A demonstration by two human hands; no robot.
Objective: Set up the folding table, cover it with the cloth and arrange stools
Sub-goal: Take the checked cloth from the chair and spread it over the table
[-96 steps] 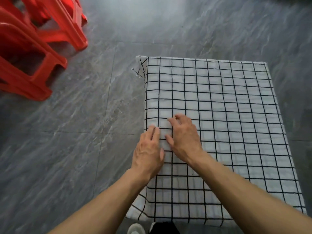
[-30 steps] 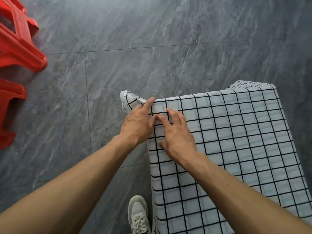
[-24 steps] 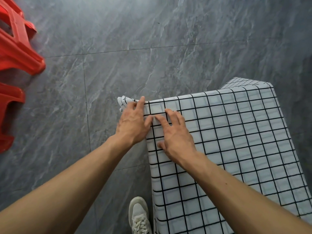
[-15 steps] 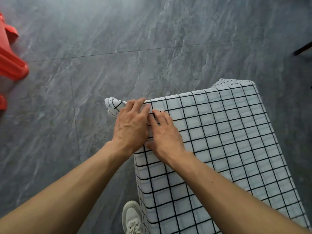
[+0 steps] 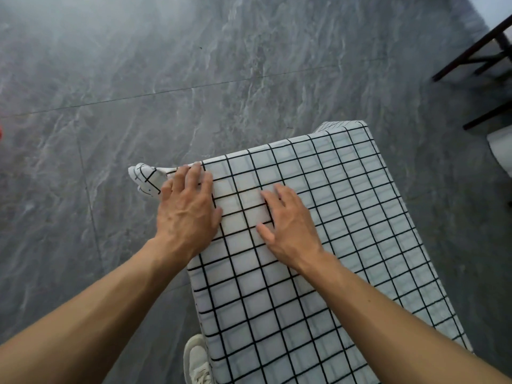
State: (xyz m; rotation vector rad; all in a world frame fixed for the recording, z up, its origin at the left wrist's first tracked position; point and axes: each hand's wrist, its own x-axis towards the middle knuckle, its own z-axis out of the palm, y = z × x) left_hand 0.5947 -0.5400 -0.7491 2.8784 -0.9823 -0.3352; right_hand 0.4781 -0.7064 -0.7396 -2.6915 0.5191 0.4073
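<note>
The cloth (image 5: 318, 245), white with a black grid, lies over the surface and covers all of it that is in view. It drapes past the far edge and down the left edge. At the far-left corner a loose bunch of cloth sticks out beyond the surface, over the floor (image 5: 138, 79).

The left hand (image 5: 187, 214) lies palm down on that far-left corner, fingers straight and close together, fingertips at the far edge, just beside the bunched cloth. Its outer side overhangs the left edge. The right hand (image 5: 288, 223) lies flat on the cloth further in, fingers slightly spread, thumb out to the left. The two hands are apart, with a strip of bare cloth between them. Neither hand pinches anything.

The grey marbled floor is open to the left of and beyond the surface. A white shoe (image 5: 195, 358) stands on the floor tight against the left edge, near the bottom. At the upper right, well apart from the surface, dark frame bars (image 5: 476, 48) cross the floor.
</note>
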